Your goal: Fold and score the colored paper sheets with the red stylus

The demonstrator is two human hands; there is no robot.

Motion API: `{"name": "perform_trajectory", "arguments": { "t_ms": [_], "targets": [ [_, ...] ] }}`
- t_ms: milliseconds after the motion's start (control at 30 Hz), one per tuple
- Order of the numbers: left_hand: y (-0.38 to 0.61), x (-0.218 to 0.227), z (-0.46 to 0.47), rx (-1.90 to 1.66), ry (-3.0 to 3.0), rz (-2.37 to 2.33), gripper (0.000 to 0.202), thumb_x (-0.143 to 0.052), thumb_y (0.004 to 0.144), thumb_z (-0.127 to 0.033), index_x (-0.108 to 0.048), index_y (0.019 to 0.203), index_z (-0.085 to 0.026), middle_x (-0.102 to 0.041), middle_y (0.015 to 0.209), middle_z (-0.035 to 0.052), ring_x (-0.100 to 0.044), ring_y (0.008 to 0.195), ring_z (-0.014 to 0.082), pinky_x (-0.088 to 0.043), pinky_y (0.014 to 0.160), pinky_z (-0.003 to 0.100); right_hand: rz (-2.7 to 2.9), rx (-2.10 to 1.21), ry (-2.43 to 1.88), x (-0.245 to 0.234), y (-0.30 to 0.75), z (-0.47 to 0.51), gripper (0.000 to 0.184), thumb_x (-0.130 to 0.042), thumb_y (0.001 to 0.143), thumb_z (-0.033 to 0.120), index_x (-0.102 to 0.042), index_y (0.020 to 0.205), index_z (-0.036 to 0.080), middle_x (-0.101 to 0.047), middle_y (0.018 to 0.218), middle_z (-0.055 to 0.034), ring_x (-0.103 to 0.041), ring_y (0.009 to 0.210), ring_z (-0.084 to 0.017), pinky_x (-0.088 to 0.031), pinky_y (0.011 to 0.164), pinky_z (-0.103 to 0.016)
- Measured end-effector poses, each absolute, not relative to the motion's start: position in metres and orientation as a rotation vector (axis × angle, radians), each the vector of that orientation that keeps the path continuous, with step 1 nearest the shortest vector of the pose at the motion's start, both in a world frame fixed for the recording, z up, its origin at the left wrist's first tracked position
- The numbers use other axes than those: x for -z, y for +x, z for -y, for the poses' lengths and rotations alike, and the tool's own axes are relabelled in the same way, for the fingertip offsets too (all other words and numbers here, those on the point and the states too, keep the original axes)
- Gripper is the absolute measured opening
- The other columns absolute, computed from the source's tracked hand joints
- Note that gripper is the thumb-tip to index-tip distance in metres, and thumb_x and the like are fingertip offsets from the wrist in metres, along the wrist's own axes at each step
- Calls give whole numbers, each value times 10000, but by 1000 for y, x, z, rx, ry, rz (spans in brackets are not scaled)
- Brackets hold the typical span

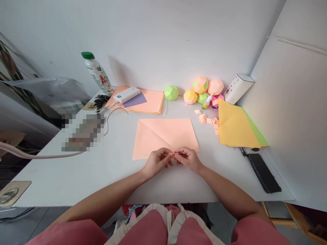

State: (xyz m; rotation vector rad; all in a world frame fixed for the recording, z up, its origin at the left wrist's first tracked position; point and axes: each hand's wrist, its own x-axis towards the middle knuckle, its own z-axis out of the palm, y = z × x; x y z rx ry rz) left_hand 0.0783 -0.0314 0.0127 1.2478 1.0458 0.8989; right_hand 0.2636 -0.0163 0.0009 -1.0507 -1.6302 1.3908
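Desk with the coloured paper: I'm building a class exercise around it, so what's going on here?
A person's left hand and right hand share a small peach piece, apparently paper, in a fingertip grip. They are by the near edge of a larger creased peach sheet lying on the desk. Farther back are several faceted balls, with small folded peach pieces in front and a yellow sheet to the right.

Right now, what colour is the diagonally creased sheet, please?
The sheet is peach, best seen in the head view.
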Motion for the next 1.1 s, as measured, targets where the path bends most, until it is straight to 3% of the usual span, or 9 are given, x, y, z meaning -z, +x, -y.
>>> {"name": "perform_trajectory", "arguments": {
  "t_ms": [267,467,600,700,833,933,1100],
  "targets": [
    [78,-15,33,-816,1224,-1073,509,-613,757,-670,-577,825,-166,-631,558,-1,-593,460,133,-476,458,251,1693,-1299,-1029,1,265,17,275,-586,879,443,-600,825,174,-693,740,-26,-605,538,-95,-518,497,-230],
    [78,-13,33,-809,1173,-1164,515,-648,725,-672,-547,743,-167,-618,555,-3,-579,436,120,-415,398,211,1801,-900,-928,1,265,17,189,-587,897,341,-613,794,185,-647,725,-21,-598,605,-107,-509,525,-233],
    [78,-11,31,-835,1128,-1172,548,-593,752,-704,-556,760,-157,-635,622,15,-603,477,125,-450,419,220,1871,-573,-814,0,268,18,72,-581,896,240,-644,890,206,-685,871,-69,-651,770,-151,-556,617,-273],
    [78,-17,29,-814,1102,-1088,619,-500,774,-757,-580,756,-144,-672,700,66,-642,549,159,-519,485,274,1940,-422,-716,0,268,19,128,-568,886,152,-653,945,227,-694,911,-64,-668,821,-158,-582,711,-293],
    [79,-25,32,-756,1091,-963,643,-472,781,-772,-606,780,-143,-693,701,81,-663,615,192,-569,593,340,2065,-249,-581,-3,266,18,239,-547,861,52,-639,1013,212,-687,914,-72,-657,825,-156,-580,715,-288],
    [80,-26,33,-747,1094,-941,609,-532,762,-753,-610,792,-150,-685,664,55,-655,614,183,-565,607,328,2134,-154,-537,-5,264,18,249,-531,871,48,-619,1050,196,-670,925,-83,-639,834,-159,-574,707,-294],
    [80,-24,32,-777,1135,-950,568,-544,776,-726,-605,764,-161,-674,666,33,-639,597,163,-547,577,295,2141,-264,-568,-5,263,19,169,-555,882,99,-636,989,201,-656,855,-62,-604,775,-151,-546,685,-298]
  ]
}}
